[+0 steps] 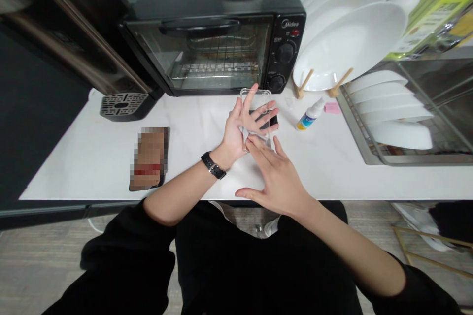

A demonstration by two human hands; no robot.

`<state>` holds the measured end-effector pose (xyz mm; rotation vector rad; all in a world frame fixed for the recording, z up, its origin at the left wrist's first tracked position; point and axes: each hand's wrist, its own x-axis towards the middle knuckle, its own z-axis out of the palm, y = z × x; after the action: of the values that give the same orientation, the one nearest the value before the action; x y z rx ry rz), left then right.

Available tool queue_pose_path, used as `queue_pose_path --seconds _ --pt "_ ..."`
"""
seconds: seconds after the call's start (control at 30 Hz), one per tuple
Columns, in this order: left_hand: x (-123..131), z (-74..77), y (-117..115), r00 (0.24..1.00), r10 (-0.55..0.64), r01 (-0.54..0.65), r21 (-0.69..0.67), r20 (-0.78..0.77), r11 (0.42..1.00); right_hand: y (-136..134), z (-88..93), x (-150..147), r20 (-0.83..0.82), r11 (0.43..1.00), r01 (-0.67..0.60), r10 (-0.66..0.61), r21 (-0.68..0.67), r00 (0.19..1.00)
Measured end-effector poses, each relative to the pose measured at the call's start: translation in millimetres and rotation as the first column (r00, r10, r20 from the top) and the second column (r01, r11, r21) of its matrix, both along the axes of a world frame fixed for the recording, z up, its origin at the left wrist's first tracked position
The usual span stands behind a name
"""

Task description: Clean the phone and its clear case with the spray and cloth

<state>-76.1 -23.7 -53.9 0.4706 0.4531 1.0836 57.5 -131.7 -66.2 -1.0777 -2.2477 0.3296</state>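
Observation:
My left hand [236,130] supports a clear phone case [264,101], its spread fingers showing behind and through the transparent plastic. A black watch band circles that wrist. My right hand [275,172] rests its outstretched fingertips on the lower part of the case, with the thumb held well apart. Something whitish and thin, perhaps a wipe, shows at those fingertips; its kind is unclear. Past the left fingers a dark flat object [274,120] is partly hidden. A small spray bottle [309,115] with a blue and yellow label stands to the right, beside a pink piece [332,108].
A smartphone [150,157] with a blurred screen lies on the white counter [199,118] to the left. Behind stands a black toaster oven [216,49], with a dark appliance [123,106] on its left. White plates [351,44] and a dish basket [369,152] occupy the right.

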Motion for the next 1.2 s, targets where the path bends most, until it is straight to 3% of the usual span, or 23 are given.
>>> queue_pose_path --seconds 0.2,0.33,0.47,0.63,0.77,0.93,1.1,1.2 --pt "0 5.9 0 0.998 0.032 -0.031 0.021 -0.057 0.999 -16 -3.5 -1 0.079 0.991 0.13 -0.127 -0.028 0.989" --pt "0 8.6 1 0.994 0.069 -0.066 0.042 -0.09 0.997 -9 -8.9 -4 0.087 0.969 0.245 -0.244 -0.006 0.966" --pt "0 9.0 1 0.99 0.092 -0.087 0.048 -0.105 0.995 1 -12.7 -9 0.089 0.963 0.269 -0.267 -0.011 0.96" --pt "5 0.1 2 0.989 0.064 -0.061 0.025 -0.13 0.998 26 -7.1 -12 0.085 0.958 0.286 -0.283 -0.025 0.955" --pt "10 -6.4 0 0.993 -0.057 0.054 -0.031 -0.104 0.998 60 3.2 -4 0.082 0.948 0.31 -0.304 -0.072 0.949" --pt "4 5.3 -3 0.987 -0.093 0.084 -0.071 -0.131 0.994 81 6.0 13 -0.045 0.956 0.264 -0.272 -0.129 0.961" --pt "-4 13.1 -7 0.911 -0.209 0.238 0.04 -0.355 0.97 81 0.9 25 -0.266 0.941 0.298 -0.331 -0.158 0.905" --pt "-7 11.9 -12 0.852 -0.179 0.244 0.072 -0.492 0.967 82 -0.7 27 -0.361 0.94 0.297 -0.339 -0.167 0.869"
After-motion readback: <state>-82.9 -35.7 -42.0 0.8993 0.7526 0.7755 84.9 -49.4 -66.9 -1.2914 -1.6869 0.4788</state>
